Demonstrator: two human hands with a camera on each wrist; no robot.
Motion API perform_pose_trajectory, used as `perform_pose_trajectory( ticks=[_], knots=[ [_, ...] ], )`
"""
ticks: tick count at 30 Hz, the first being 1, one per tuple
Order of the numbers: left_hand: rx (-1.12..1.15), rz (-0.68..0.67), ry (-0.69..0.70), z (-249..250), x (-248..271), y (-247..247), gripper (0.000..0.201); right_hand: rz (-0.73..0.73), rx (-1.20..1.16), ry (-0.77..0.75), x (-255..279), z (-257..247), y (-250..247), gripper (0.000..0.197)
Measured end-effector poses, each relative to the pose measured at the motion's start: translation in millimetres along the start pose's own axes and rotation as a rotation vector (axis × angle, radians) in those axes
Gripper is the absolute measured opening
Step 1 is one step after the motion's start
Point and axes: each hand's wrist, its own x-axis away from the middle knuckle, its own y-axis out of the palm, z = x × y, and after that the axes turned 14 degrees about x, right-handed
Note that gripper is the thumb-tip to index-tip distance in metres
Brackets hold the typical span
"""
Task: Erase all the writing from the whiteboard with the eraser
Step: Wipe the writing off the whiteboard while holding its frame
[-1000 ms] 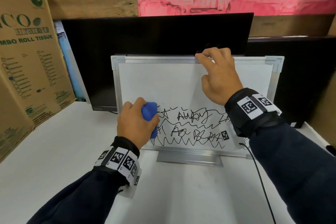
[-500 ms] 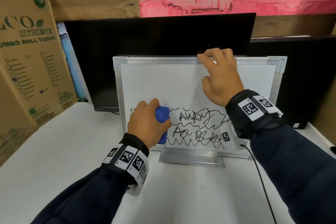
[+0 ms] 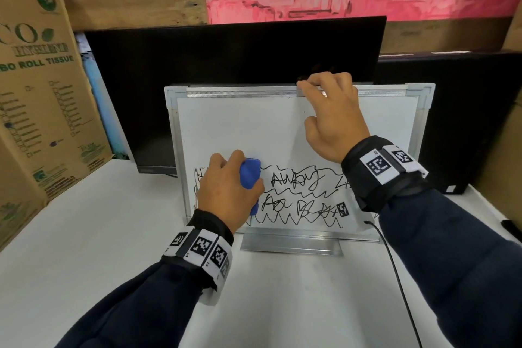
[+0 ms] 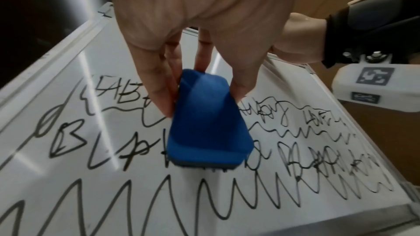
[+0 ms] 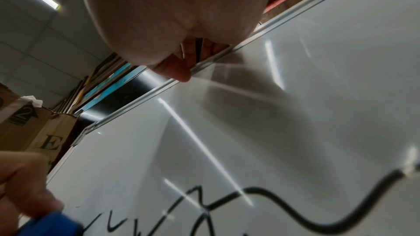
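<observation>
A small whiteboard (image 3: 240,127) stands upright on the table, its upper half blank. Black scribbled writing (image 3: 299,198) fills its lower half. My left hand (image 3: 226,192) grips a blue eraser (image 3: 250,175) and holds it against the lower left of the board. In the left wrist view the eraser (image 4: 204,123) sits flat on the writing (image 4: 318,150), pinched between fingers and thumb, with writing on both sides of it. My right hand (image 3: 333,116) grips the board's top edge, fingers curled over the frame; the right wrist view shows that right hand (image 5: 170,15) on the rim.
A black monitor (image 3: 226,65) stands right behind the board, and another dark screen (image 3: 466,107) to the right. A large cardboard box (image 3: 42,93) leans at the left. A black cable (image 3: 395,277) runs across the white table (image 3: 99,234) on the right.
My left hand has slid the eraser a little to the right along the board's lower left. The right hand has stayed on the top edge. The writing looks the same.
</observation>
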Motion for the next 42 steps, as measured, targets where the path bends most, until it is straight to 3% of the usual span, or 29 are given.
perform_pose_trajectory(
  ticks=[4,9,13,18,24,28,32,37,42],
  knots=[
    [-0.028,-0.122,0.012,5,4,7,0.039,0.004,-0.005,0.004,-1,1,1,0.059],
    [0.037,-0.014,0.024,6,6,14,0.042,0.010,0.008,-0.004,0,0,1,0.059],
    [0.018,-0.104,0.007,16,5,18,0.039,0.019,0.003,-0.004,0,1,2,0.059],
    [0.035,-0.043,0.038,20,5,23,0.041,0.030,0.010,-0.001,1,0,1,0.059],
    [0.001,-0.130,0.013,32,1,24,0.038,0.022,0.007,-0.010,0,-1,0,0.060],
    [0.011,-0.076,0.061,33,1,26,0.040,0.020,0.012,-0.004,1,-1,-1,0.060],
    [-0.044,-0.175,0.041,36,9,35,0.040,0.012,0.010,-0.005,1,-1,-1,0.061],
    [0.046,-0.037,0.120,35,11,41,0.043,0.001,0.010,-0.007,1,-1,-2,0.061],
    [-0.014,-0.153,0.059,42,15,47,0.041,-0.040,0.010,-0.014,1,0,-5,0.062]
  ],
)
